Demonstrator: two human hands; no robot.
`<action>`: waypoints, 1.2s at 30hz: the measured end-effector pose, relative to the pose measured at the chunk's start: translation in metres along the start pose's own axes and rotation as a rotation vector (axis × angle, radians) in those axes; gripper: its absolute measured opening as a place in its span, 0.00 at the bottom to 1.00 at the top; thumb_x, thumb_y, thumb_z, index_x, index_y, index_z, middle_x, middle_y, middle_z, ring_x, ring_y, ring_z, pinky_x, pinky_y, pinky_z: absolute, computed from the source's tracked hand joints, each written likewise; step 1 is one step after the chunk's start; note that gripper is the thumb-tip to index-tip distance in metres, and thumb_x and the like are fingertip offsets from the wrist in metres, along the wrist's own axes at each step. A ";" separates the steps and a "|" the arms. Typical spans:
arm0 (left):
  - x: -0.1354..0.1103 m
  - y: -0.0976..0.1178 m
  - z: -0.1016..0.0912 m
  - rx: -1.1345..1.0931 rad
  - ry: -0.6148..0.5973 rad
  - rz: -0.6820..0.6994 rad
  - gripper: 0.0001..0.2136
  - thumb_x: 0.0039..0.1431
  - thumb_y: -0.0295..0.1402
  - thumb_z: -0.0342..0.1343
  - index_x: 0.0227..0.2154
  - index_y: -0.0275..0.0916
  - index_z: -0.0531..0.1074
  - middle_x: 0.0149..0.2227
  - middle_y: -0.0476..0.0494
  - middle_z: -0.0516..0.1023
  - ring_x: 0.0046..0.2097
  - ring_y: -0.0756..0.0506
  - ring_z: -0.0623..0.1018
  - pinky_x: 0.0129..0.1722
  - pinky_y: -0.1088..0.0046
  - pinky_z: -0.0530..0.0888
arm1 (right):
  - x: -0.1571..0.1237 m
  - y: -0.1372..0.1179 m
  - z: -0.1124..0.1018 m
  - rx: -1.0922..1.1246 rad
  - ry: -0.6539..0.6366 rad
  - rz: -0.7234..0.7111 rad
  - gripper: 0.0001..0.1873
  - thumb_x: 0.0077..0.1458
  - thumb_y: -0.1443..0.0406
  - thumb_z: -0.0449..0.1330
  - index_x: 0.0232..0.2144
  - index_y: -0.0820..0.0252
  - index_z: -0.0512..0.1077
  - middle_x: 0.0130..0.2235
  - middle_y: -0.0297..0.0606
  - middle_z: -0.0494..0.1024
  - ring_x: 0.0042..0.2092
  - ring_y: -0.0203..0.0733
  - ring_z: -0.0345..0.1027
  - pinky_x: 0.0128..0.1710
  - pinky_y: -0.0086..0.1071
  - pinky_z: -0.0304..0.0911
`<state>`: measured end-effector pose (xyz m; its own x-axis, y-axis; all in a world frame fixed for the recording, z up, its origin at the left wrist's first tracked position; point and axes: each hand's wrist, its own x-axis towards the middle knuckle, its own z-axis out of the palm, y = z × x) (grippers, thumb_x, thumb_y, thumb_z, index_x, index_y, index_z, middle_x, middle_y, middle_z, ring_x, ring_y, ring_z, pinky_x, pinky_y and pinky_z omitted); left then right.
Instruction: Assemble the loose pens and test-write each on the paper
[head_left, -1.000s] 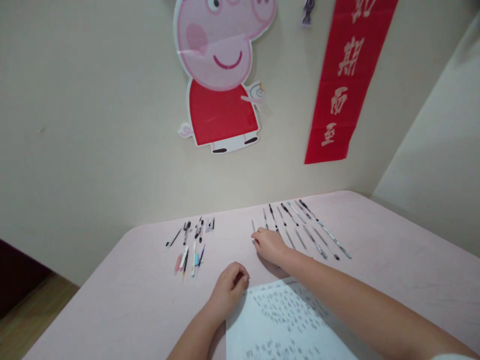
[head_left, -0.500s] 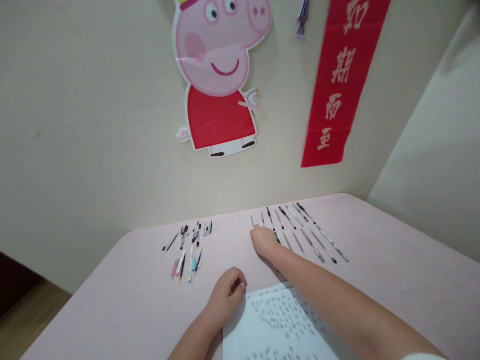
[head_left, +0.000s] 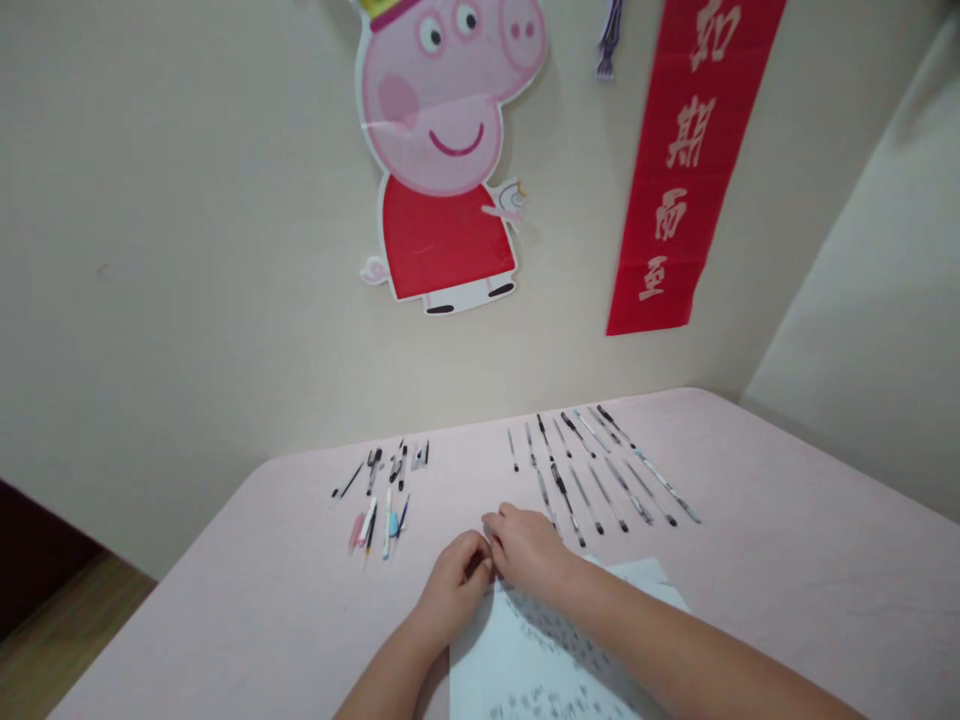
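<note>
My left hand rests at the top left corner of a written sheet of paper, its fingers curled closed. Right beside it is my right hand, fingers bent together and fingertips close to the left hand's. What either hand holds, if anything, is hidden. Beyond the right hand, several pens lie side by side in two slanting rows; a slim pen ends the far row on the left, and a black pen lies in the near row. My right forearm covers part of the paper.
On the left of the pink tabletop lies a loose group of pens and small stationery, among them a white pen and a black pen. Behind stands a wall with a pig cutout and a red banner.
My right hand has let go of the slim pen at the left end of the far row and drawn back to my left hand. My left hand has stayed in place.
</note>
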<state>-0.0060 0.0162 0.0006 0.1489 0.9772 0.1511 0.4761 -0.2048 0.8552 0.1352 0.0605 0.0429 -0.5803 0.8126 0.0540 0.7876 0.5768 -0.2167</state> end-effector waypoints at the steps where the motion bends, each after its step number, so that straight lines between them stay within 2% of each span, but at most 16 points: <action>1: 0.000 -0.001 0.001 -0.004 0.006 -0.002 0.04 0.52 0.27 0.47 0.25 0.39 0.63 0.26 0.49 0.68 0.31 0.48 0.68 0.33 0.73 0.64 | -0.006 -0.002 0.002 0.016 -0.007 -0.002 0.11 0.55 0.68 0.51 0.38 0.59 0.72 0.37 0.41 0.74 0.35 0.43 0.71 0.32 0.31 0.57; 6: 0.000 -0.003 0.002 0.030 0.028 -0.011 0.05 0.55 0.30 0.47 0.26 0.39 0.64 0.27 0.49 0.68 0.31 0.48 0.68 0.33 0.72 0.65 | -0.024 -0.005 0.015 0.082 -0.010 0.026 0.13 0.56 0.70 0.49 0.40 0.59 0.71 0.38 0.41 0.74 0.35 0.42 0.70 0.32 0.32 0.56; 14: -0.002 0.000 0.000 0.074 0.023 0.031 0.06 0.57 0.29 0.46 0.29 0.38 0.67 0.30 0.47 0.71 0.33 0.48 0.70 0.36 0.72 0.67 | -0.025 0.006 0.031 0.146 0.060 -0.047 0.11 0.58 0.70 0.49 0.38 0.58 0.70 0.36 0.38 0.73 0.36 0.40 0.69 0.34 0.30 0.56; 18: -0.003 0.004 -0.006 0.201 0.027 0.101 0.07 0.58 0.28 0.45 0.31 0.39 0.69 0.32 0.45 0.72 0.36 0.47 0.71 0.39 0.70 0.68 | -0.025 0.009 0.031 0.176 0.074 -0.078 0.13 0.58 0.70 0.48 0.40 0.58 0.71 0.35 0.37 0.73 0.36 0.40 0.69 0.35 0.30 0.56; 21: -0.004 0.006 -0.018 0.354 0.090 0.130 0.08 0.58 0.27 0.45 0.33 0.38 0.70 0.35 0.42 0.73 0.41 0.45 0.72 0.43 0.67 0.69 | -0.025 0.010 0.032 0.190 0.078 -0.087 0.15 0.59 0.70 0.48 0.43 0.57 0.71 0.36 0.38 0.74 0.36 0.40 0.69 0.36 0.30 0.57; 23: -0.004 0.005 -0.029 0.487 0.191 0.094 0.09 0.58 0.25 0.46 0.36 0.37 0.71 0.39 0.40 0.73 0.44 0.44 0.71 0.46 0.65 0.68 | -0.025 0.011 0.033 0.197 0.078 -0.092 0.16 0.59 0.70 0.47 0.44 0.57 0.71 0.36 0.38 0.74 0.37 0.40 0.69 0.36 0.30 0.57; 27: -0.005 -0.006 -0.053 0.839 0.379 -0.068 0.13 0.58 0.24 0.45 0.42 0.35 0.71 0.48 0.34 0.71 0.51 0.39 0.69 0.52 0.58 0.65 | -0.025 0.013 0.033 0.211 0.069 -0.096 0.16 0.58 0.70 0.48 0.44 0.57 0.72 0.37 0.38 0.74 0.37 0.40 0.69 0.36 0.30 0.57; 31: -0.007 -0.020 -0.064 1.071 0.371 -0.177 0.15 0.57 0.22 0.45 0.45 0.33 0.71 0.49 0.32 0.72 0.54 0.38 0.69 0.58 0.55 0.57 | -0.025 0.013 0.033 0.223 0.058 -0.086 0.16 0.57 0.70 0.48 0.44 0.58 0.72 0.37 0.38 0.74 0.38 0.40 0.69 0.37 0.30 0.57; 36: -0.007 -0.018 -0.063 1.034 0.270 -0.239 0.14 0.58 0.21 0.42 0.40 0.34 0.72 0.50 0.34 0.72 0.50 0.41 0.72 0.51 0.63 0.64 | -0.025 0.012 0.030 0.224 0.059 -0.090 0.16 0.57 0.71 0.48 0.44 0.57 0.72 0.36 0.38 0.74 0.37 0.39 0.69 0.36 0.29 0.57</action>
<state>-0.0703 0.0170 0.0156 -0.1784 0.9522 0.2481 0.9837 0.1670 0.0666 0.1527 0.0446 0.0093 -0.6276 0.7661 0.1382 0.6638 0.6194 -0.4191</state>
